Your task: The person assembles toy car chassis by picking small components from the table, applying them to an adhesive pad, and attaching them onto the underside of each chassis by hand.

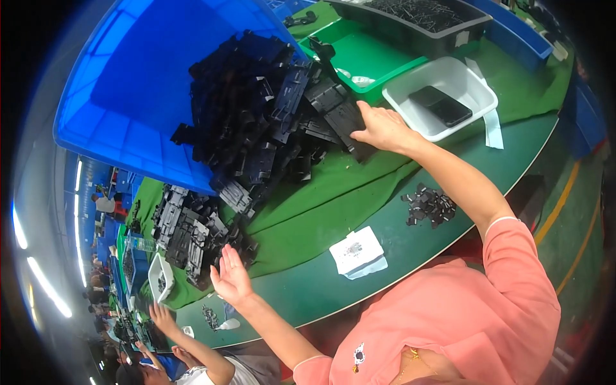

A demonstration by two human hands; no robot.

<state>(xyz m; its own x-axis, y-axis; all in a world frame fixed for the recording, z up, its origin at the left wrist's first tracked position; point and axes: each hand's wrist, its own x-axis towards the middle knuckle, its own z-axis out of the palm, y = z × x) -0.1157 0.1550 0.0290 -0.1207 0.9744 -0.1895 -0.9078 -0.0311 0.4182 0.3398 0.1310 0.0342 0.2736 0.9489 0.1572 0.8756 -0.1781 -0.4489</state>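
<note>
A large heap of black plastic parts [240,106] spills out of a tipped blue bin [138,70] onto the green cloth. At the heap's right side, my right hand [385,128] grips the edge of a flat black plastic part [337,109], thumb and index finger at its rim; the other fingers are partly hidden. My left hand [232,277] is open and holds nothing, fingers stretched out, palm up. It is beside a second stack of black plastic parts [192,234] at the left.
A white tray [478,96] with a black phone [443,106] stands at right, beside a green tray [385,48] and a grey bin [443,35] of small dark pieces. Small black clips [428,205] and white paper [358,253] lie near the table edge. Another person's arm [192,343] reaches in at left.
</note>
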